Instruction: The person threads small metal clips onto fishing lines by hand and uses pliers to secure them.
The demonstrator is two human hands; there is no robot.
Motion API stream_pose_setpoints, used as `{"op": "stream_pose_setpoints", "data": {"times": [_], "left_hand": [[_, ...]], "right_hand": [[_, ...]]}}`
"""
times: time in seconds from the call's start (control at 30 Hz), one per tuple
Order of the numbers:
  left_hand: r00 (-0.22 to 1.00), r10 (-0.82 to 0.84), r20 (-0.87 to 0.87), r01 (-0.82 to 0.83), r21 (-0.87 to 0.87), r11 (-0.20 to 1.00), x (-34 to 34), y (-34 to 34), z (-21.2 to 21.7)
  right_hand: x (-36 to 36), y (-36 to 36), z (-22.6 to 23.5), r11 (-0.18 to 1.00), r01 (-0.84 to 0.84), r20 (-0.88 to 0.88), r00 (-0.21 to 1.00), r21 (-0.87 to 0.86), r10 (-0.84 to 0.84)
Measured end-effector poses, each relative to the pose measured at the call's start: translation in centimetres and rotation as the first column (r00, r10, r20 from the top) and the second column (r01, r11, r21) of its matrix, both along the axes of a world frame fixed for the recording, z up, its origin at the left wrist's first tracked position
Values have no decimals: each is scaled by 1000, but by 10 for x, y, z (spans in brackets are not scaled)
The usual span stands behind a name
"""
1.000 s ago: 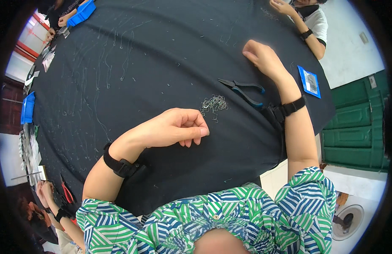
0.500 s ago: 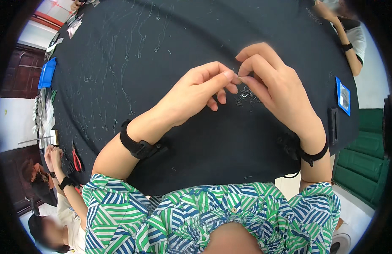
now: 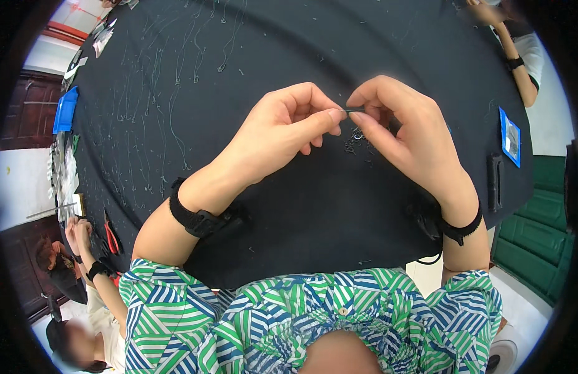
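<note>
Over the dark cloth, my left hand (image 3: 283,128) and my right hand (image 3: 409,128) meet almost tip to tip. Thumb and index finger of each are pinched on a short stretch of thin dark line (image 3: 347,111), which spans the narrow gap between them. Whether a hook is attached there is too small to see. Just below my right fingertips lies a small heap of dark metal fishing hooks (image 3: 351,146), partly covered by that hand. Several thin looped lines (image 3: 195,73) are spread on the cloth beyond my left hand.
Black cloth (image 3: 301,212) covers the table. Red-handled pliers (image 3: 111,237) lie at the left edge, near a co-worker's hands (image 3: 79,234). A blue packet (image 3: 510,138) and a black oblong case (image 3: 494,182) lie at right. Another person's arm (image 3: 513,59) reaches in at the far right.
My fingertips have drawn slightly apart, and the dark line now shows between them. My left hand has shifted a little left; the right hand's fingers have curled lower.
</note>
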State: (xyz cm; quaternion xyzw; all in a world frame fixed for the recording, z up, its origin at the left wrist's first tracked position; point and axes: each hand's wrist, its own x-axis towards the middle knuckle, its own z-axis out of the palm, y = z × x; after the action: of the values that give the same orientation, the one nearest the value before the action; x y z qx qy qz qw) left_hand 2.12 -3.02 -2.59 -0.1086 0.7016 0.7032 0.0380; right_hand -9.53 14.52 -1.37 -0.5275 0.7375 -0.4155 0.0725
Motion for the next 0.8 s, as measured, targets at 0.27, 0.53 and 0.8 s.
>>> {"op": "stream_pose_setpoints", "data": {"times": [0.27, 0.53, 0.8], "left_hand": [[1000, -16, -15, 15, -55, 998, 0, 1, 1], [998, 22, -55, -26, -73, 997, -2, 3, -1], [994, 38, -104, -33, 47, 998, 0, 1, -2]], "right_hand": [[0, 4, 7, 997, 8, -45, 999, 73, -5], [-1, 7, 6, 999, 8, -47, 999, 37, -7], [1, 7, 5, 998, 39, 97, 994, 41, -42]]}}
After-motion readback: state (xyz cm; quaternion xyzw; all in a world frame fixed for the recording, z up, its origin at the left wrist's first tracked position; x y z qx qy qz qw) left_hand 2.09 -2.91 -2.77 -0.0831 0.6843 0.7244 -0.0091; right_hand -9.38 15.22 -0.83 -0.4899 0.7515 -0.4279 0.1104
